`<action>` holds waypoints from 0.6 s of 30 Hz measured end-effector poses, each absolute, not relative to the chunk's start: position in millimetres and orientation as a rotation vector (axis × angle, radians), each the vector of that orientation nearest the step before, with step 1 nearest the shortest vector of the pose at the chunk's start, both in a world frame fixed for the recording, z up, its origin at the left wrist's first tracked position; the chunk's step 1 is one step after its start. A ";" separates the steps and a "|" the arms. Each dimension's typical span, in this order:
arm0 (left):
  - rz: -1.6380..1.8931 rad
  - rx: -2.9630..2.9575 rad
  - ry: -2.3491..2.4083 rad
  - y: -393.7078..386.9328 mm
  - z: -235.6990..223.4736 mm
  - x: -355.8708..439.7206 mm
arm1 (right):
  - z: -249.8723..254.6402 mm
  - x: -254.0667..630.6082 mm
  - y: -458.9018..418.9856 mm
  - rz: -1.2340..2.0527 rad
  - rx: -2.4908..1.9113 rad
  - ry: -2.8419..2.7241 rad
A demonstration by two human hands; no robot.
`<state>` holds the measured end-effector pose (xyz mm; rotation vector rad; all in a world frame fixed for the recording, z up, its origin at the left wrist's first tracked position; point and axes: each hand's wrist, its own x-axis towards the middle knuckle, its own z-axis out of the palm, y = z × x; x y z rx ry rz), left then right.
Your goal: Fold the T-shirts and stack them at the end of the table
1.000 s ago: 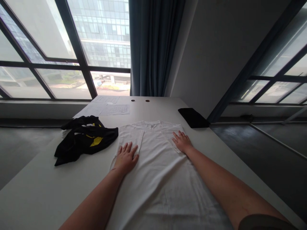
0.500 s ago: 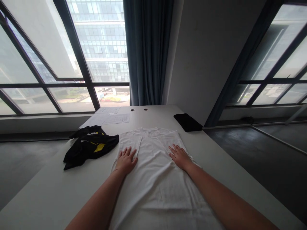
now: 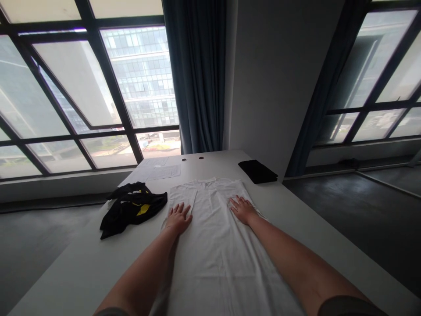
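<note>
A white T-shirt [image 3: 210, 237] lies spread out before me, its collar at the far end and its hem running out of the bottom of the view. Flat on its left side, by the sleeve, rests my left hand [image 3: 179, 218] with fingers spread. My right hand [image 3: 242, 210] lies on the right side below the other sleeve, fingers also stretched and apart. Both palms press on the cloth and neither grips it. Small wrinkles run lengthwise down the shirt's right half.
The shirt is on a white table [image 3: 75, 272]. Left of it lies a crumpled black garment [image 3: 131, 210] with yellow patches. Papers [image 3: 162, 172] sit behind that. At the far right edge is a folded black cloth [image 3: 258, 171]. A blue curtain [image 3: 200, 79] hangs beyond the table.
The long diagonal fold across the shirt has flattened out. Both hands stay on the cloth in nearly the same places. My view has tilted up slightly.
</note>
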<state>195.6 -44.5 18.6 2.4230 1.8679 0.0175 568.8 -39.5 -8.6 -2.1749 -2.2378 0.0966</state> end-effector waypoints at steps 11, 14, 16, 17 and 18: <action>0.038 2.423 1.850 -4.6 13.4 199.8 | -7.6 584.8 -1.8 0.070 -2.149 -2.277; 0.045 2.425 1.841 9.8 12.1 200.7 | -9.2 588.7 11.6 0.078 -2.153 -2.267; 0.052 2.425 1.839 19.8 10.7 201.4 | -11.2 590.9 20.1 0.078 -2.154 -2.257; 0.054 2.423 1.841 24.9 9.9 201.9 | -12.4 591.9 24.4 0.077 -2.152 -2.254; 0.054 2.419 1.844 29.9 9.1 202.4 | -13.5 592.8 28.5 0.076 -2.151 -2.253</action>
